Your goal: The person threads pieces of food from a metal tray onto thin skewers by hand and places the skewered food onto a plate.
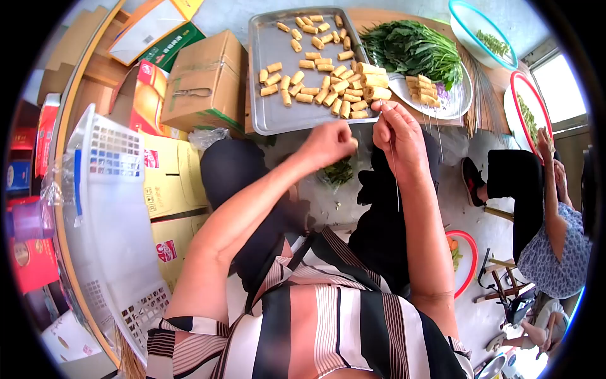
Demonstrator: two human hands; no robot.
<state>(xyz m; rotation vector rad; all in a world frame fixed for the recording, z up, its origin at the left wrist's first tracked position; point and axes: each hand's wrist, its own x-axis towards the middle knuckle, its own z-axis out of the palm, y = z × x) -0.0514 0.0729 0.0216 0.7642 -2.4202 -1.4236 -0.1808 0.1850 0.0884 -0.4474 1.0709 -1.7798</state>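
My right hand [401, 136] is closed around a thin skewer [397, 170], whose lower end sticks out below the fingers. Several tan rolls [374, 81] are stacked at its upper end, over the tray's right edge. My left hand [329, 145] is curled just in front of the metal tray [303, 120], apart from the skewer; whatever its fingers may hold is hidden. Many loose rolls [297, 78] lie in the tray. On a white plate [464, 104] to the right rest filled skewers of rolls [424, 90], beside a bundle of leafy greens [416, 47].
Bare skewers [483, 95] lie by the plate. Basins with teal [453, 19] and red rims [519, 77] stand at right, near another person [555, 234]. Cardboard boxes [205, 79] and a white plastic basket [113, 208] fill the left. A bag of greens [338, 172] sits on the floor.
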